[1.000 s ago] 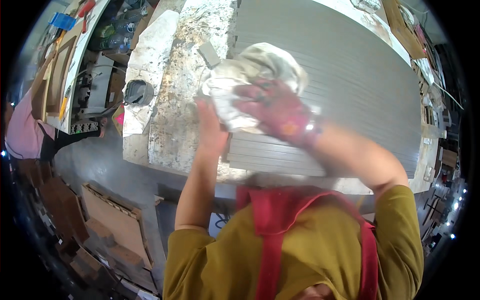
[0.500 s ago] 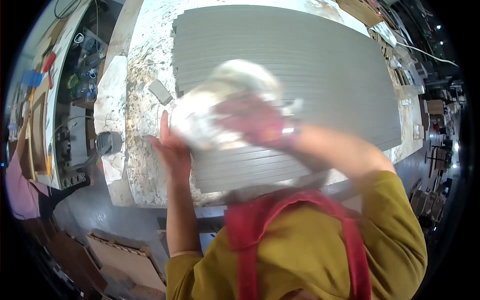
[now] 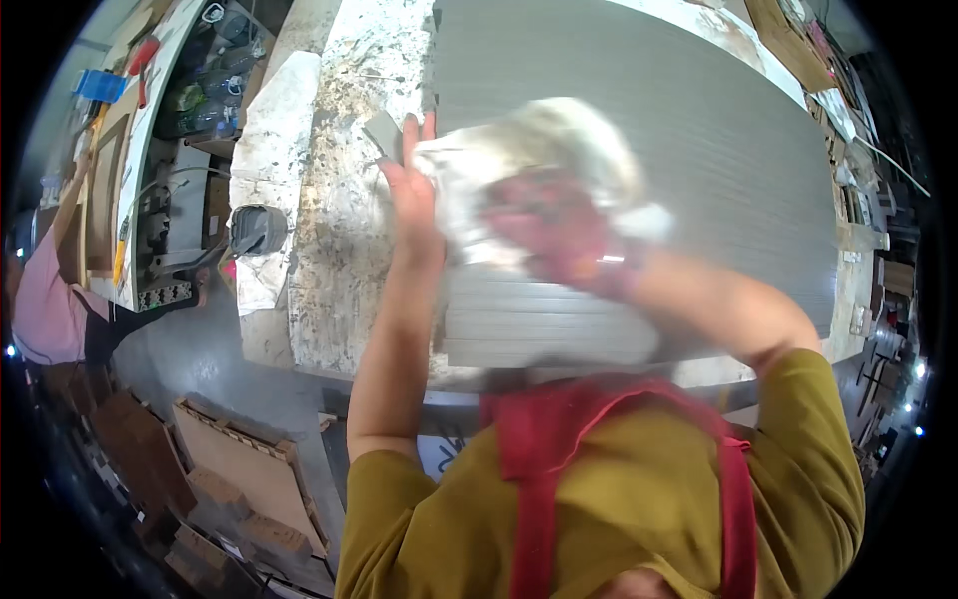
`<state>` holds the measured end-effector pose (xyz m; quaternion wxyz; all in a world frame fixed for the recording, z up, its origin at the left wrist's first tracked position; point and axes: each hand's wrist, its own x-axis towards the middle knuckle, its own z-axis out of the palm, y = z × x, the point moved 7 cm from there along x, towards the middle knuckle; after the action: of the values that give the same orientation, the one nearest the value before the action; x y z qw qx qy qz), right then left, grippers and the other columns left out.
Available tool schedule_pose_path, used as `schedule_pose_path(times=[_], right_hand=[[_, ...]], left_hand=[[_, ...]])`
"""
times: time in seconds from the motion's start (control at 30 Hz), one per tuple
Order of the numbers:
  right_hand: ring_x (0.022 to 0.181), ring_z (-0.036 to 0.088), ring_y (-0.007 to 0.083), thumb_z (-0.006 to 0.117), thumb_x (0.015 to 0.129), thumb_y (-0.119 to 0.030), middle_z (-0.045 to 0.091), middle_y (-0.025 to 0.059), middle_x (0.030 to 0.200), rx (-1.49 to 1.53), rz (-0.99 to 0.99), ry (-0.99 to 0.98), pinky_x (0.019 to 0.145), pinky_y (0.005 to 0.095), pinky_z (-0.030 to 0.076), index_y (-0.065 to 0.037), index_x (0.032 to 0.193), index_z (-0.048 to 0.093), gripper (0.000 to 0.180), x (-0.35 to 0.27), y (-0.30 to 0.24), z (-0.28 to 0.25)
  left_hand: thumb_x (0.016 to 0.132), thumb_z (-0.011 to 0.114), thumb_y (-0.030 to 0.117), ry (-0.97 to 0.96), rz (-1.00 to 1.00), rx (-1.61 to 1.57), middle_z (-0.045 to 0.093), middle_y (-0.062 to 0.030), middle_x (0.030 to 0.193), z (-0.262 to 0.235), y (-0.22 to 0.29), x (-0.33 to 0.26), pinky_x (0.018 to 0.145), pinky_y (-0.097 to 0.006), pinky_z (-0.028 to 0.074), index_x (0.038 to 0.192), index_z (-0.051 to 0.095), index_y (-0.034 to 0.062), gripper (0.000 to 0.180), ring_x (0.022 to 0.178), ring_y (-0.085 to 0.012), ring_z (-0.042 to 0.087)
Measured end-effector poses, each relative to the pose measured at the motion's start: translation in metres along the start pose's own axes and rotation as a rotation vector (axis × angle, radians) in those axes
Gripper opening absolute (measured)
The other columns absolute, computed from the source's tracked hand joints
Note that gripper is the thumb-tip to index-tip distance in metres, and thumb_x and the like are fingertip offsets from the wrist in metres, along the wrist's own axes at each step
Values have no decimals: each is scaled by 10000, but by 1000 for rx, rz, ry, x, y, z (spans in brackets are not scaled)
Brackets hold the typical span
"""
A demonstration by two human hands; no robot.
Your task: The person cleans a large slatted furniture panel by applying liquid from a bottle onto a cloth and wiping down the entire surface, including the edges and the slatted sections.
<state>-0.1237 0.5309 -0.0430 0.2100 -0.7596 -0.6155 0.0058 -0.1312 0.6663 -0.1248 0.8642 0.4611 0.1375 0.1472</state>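
A large grey panel of narrow strips laid side by side (image 3: 738, 150) covers much of the worktable. My right hand (image 3: 554, 225), in a pinkish-red glove, is closed on a bunched white cloth (image 3: 584, 140) over the panel's left part; motion blurs both. Bare and with fingers stretched out, my left hand (image 3: 414, 195) lies at the panel's left edge, next to the cloth. Just beyond its fingers is a small grey block (image 3: 381, 135).
A dark grey container (image 3: 257, 230) stands at the left on stained white sheeting (image 3: 274, 150). Farther left, a person in pink (image 3: 50, 299) reaches along a shelf unit holding plastic bottles (image 3: 205, 95). Cardboard (image 3: 249, 459) leans at the lower left.
My left hand has moved farther along the panel's left edge, up to the small grey block. My right hand still moves with the cloth over the panel. The whole view has shifted.
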Motion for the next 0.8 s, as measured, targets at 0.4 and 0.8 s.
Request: schedule_pose_path(times=[0.4, 0.8], right_hand=[[1035, 570, 336, 692, 766, -123, 581, 171, 1136, -292, 536, 180, 888, 389, 470, -38, 1078, 631, 329, -167, 147, -101], [1048, 567, 320, 666, 703, -65, 591, 129, 1119, 50, 108, 158, 886, 432, 452, -99, 1107, 635, 407, 19, 64, -26]], left_hand=[[881, 12, 723, 10, 40, 303, 191, -127, 1559, 7, 19, 33, 1150, -458, -49, 1496, 124, 23, 939, 1457, -276, 75], [922, 106, 687, 10, -2, -3, 298, -133, 1508, -16, 9, 45, 1160, -400, 144, 1481, 160, 4, 884, 1402, -287, 242]])
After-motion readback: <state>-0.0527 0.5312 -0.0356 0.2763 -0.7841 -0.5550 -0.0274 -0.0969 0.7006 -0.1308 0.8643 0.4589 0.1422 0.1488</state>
